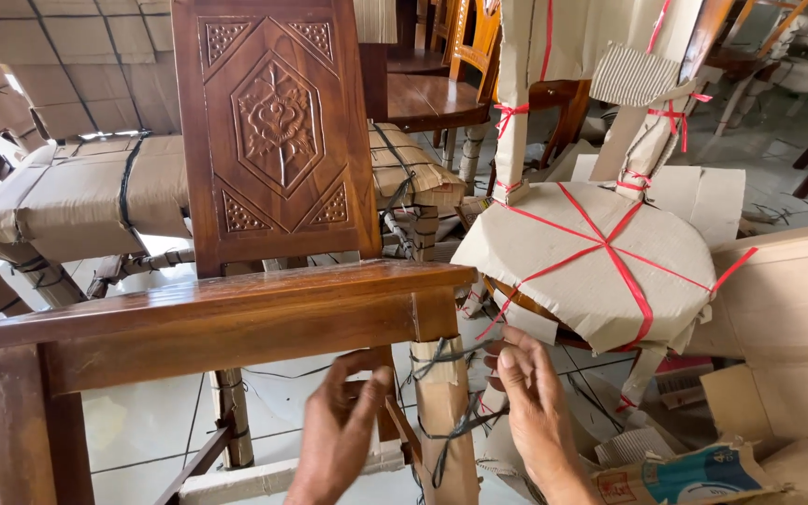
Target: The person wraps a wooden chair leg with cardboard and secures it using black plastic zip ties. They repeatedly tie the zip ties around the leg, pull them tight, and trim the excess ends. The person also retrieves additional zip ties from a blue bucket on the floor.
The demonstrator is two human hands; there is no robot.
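Below the glossy brown wooden chair seat [226,313], a front leg wrapped in creased tan cardboard [446,411] is bound with thin dark strap [451,430]. Left hand [339,430] curls loosely beside it, fingers half closed, holding nothing visible; right hand [535,402] pinches the strap. Both wrists are cut off by the frame.

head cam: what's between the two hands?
In the head view, the chair's front leg, wrapped in cardboard and bound with dark strapping, stands between the left hand and the right hand. Both hands seem to touch the strapping.
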